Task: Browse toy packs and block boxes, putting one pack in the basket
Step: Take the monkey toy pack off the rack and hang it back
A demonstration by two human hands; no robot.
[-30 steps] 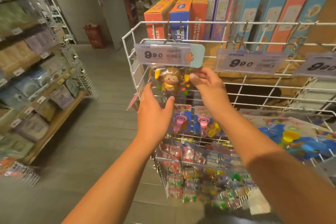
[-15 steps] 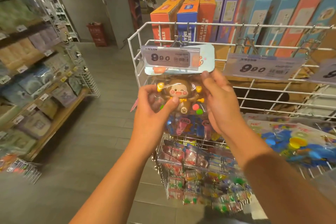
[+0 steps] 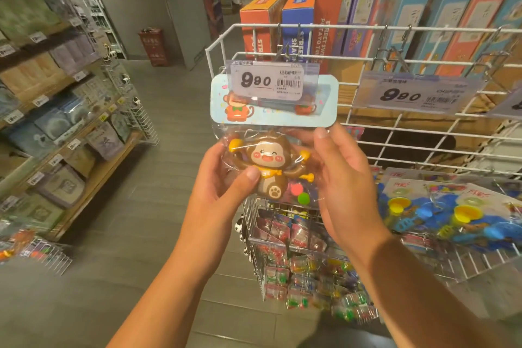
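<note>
Both hands' grip closed on the monkey toy pack (image 3: 271, 169), left hand (image 3: 223, 178) with thumb across its front, right hand (image 3: 341, 178) at its side, below the price tag (image 3: 269, 83) on the wire rack (image 3: 395, 127)

Ahead of you stands a white wire rack (image 3: 395, 127). On its top, from 12 to 2 o'clock, upright block boxes (image 3: 299, 17) stand in rows: orange, blue and purple. Two price tags (image 3: 271, 80) reading 9.90 hang from its upper hooks. At 3 o'clock, toy packs (image 3: 452, 212) with blue and yellow pieces lie on a wire tier. Small bagged toys (image 3: 305, 271) hang low at 6 o'clock. At 9 o'clock, wooden shelves (image 3: 93, 175) carry flat packaged goods.
</note>
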